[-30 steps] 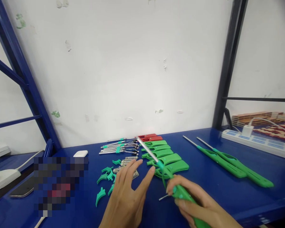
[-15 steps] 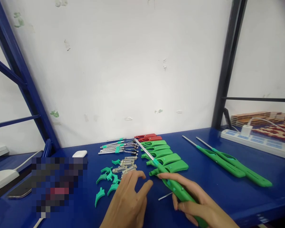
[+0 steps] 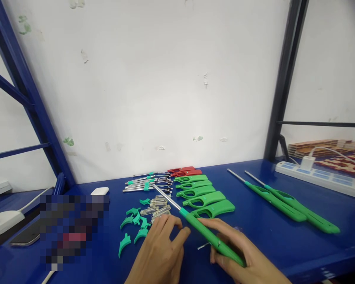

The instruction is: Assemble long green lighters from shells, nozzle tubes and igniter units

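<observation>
My right hand (image 3: 239, 252) is wrapped round the handle of a green long-nosed lighter (image 3: 208, 232), whose metal tube points up and to the left. My left hand (image 3: 162, 248) rests by the table top with fingers bent and thumb apart, nothing visible in it. Just beyond its fingers lie several clear lighter tanks (image 3: 161, 211). Teal triggers (image 3: 124, 244) are scattered left of it. Behind are metal tubes with wires (image 3: 144, 185) and a column of green handle shells (image 3: 205, 198). A thin metal rod (image 3: 204, 246) lies between my hands, partly hidden.
Two green lighters (image 3: 275, 201) lie at the right on the blue table (image 3: 100, 260). Red handle shells (image 3: 185, 172) sit near the white wall. A white power strip (image 3: 322, 179) stands at the far right. On the left are a white case (image 3: 99, 191) and a phone (image 3: 26, 233).
The lighter in my right hand has swung left and tilted lower, its tube tip now over the metal tubes and tanks. My left hand has barely moved.
</observation>
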Available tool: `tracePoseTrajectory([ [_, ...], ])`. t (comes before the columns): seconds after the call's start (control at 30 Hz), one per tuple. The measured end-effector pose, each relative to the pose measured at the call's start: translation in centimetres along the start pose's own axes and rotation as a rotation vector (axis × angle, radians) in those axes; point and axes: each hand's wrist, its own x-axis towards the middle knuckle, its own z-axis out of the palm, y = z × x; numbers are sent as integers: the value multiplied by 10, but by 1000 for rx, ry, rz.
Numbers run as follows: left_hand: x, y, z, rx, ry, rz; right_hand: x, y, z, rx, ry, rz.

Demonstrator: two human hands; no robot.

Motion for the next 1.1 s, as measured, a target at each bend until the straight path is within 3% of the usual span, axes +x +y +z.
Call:
tracePoseTrajectory([
  [0.13, -1, 0, 1, -4, -10, 3, 3, -4, -1, 26, -27, 110],
  [0.3, -3, -1, 0, -13, -21, 12, 5, -12, -4, -25, 7, -2],
  [0.5, -4, -1, 2, -6, -34, 19, 6, -5, -7, -165, 53, 1],
  [0.8, -7, -2, 4, 15, -66, 20, 7, -11, -2, -163, 193, -130],
  [1.1, -6, -1, 5, 23, -90, 34, 8, -12, 1, -110, 171, -146],
])
